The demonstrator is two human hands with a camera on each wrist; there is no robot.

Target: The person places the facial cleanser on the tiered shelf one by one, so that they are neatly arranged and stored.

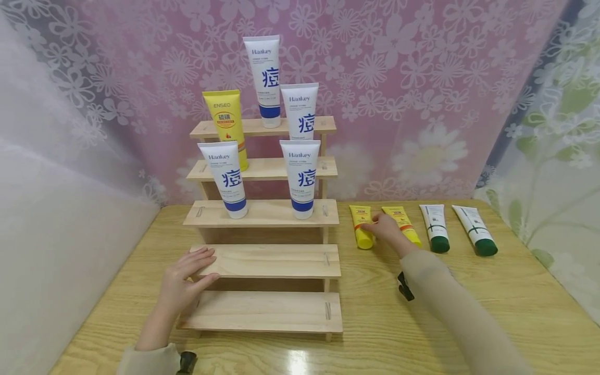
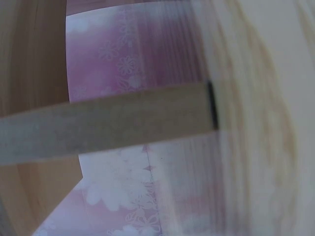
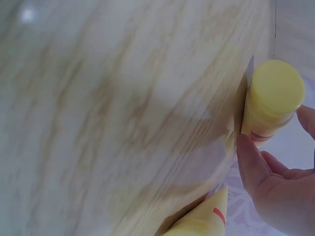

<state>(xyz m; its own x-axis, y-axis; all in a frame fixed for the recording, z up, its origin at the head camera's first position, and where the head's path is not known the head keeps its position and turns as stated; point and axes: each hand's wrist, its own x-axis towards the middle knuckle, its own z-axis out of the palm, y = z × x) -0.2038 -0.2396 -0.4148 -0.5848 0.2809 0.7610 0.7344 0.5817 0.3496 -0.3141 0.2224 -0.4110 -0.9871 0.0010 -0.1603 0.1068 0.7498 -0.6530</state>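
My right hand (image 1: 388,230) pinches a yellow squeeze tube (image 1: 361,227) that lies on the table right of the wooden step rack. In the right wrist view, thumb and fingers sit on either side of that tube, near its round yellow cap (image 3: 278,87). A second yellow tube (image 1: 396,214) lies partly hidden behind the right hand. On the left end of the rack's second-lowest step (image 1: 272,260) rests my left hand (image 1: 183,276), its fingers stretched over the board and thumb at the front edge. The left wrist view shows only rack boards and the backdrop.
White tubes with blue bands (image 1: 302,179) and one yellow ENSEO tube (image 1: 224,112) stand on the three upper steps. Two white tubes with green caps (image 1: 439,244) lie farther right on the table (image 1: 375,323). A pink flowered curtain (image 1: 398,104) hangs behind.
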